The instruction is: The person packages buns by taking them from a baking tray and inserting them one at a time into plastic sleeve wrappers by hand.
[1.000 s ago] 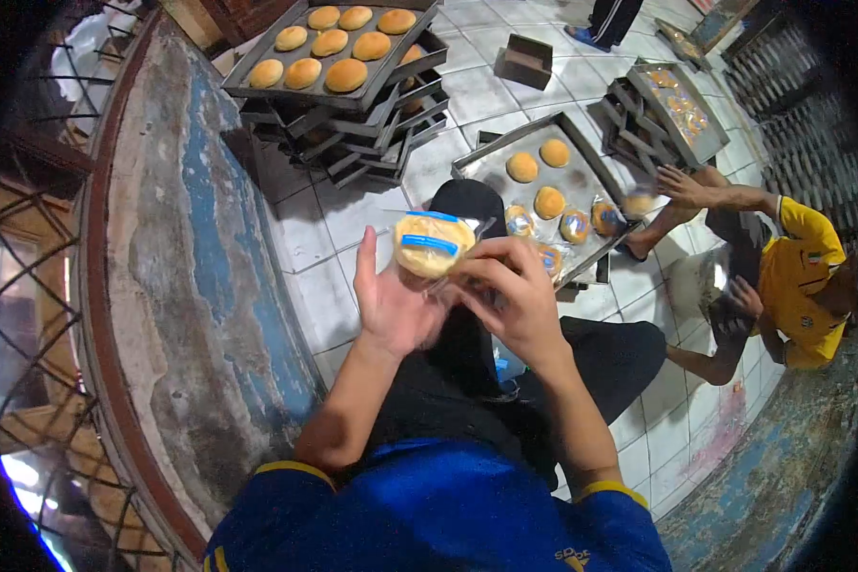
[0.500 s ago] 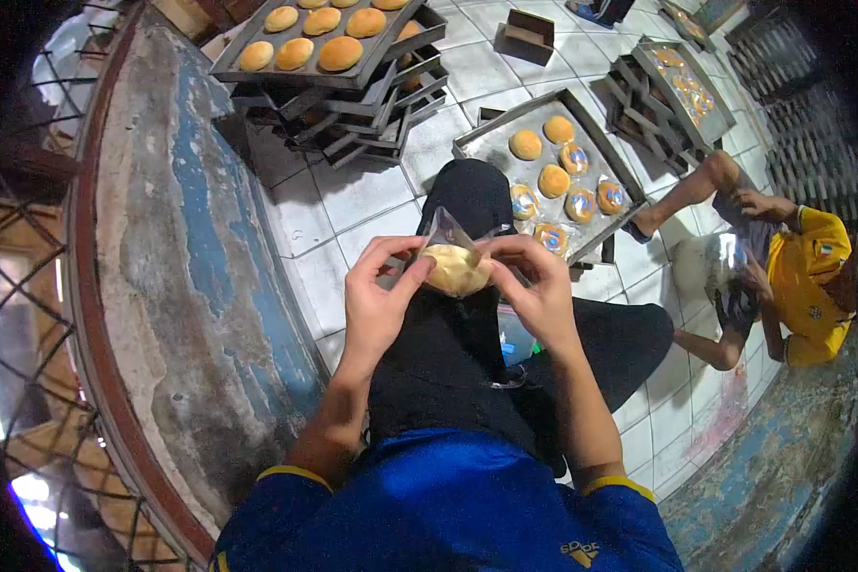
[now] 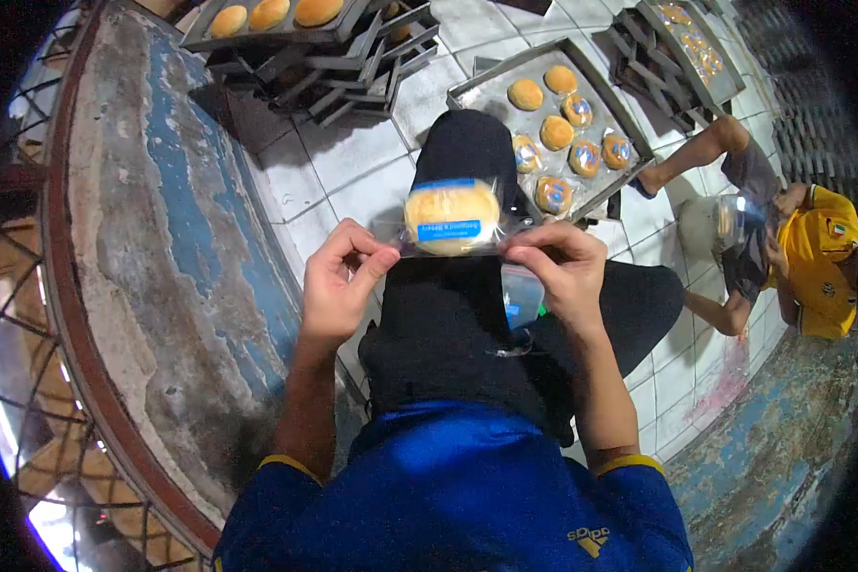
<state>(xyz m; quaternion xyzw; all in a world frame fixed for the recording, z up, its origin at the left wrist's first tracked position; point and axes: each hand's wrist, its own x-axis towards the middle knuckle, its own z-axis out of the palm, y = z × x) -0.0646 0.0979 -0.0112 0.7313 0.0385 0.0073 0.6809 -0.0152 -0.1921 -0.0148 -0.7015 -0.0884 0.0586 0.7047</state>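
Observation:
A round golden bun [image 3: 451, 207] sits inside a clear plastic bag with blue printed bands, held in front of my knee. My left hand [image 3: 345, 276] pinches one lower corner of the bag between thumb and fingers. At the opposite corner, my right hand [image 3: 562, 270] grips the plastic in the same way. The bag is stretched flat between both hands, its printed label facing me upside down. Below it, on my lap, lies a clear plastic packet [image 3: 521, 297] with blue and green marks.
Ahead, a metal tray [image 3: 486, 93] carries bare and bagged buns. Stacked trays [image 3: 353, 71] with buns stand at the left, another stack [image 3: 653, 71] at the right. A person in a yellow shirt [image 3: 820, 262] sits at the right. A worn wall ledge [image 3: 153, 315] runs along my left.
The bagged bun has turned so its blue label shows, and the bag is now pulled taut. My hands have moved apart to its corners. The view has tipped down a little.

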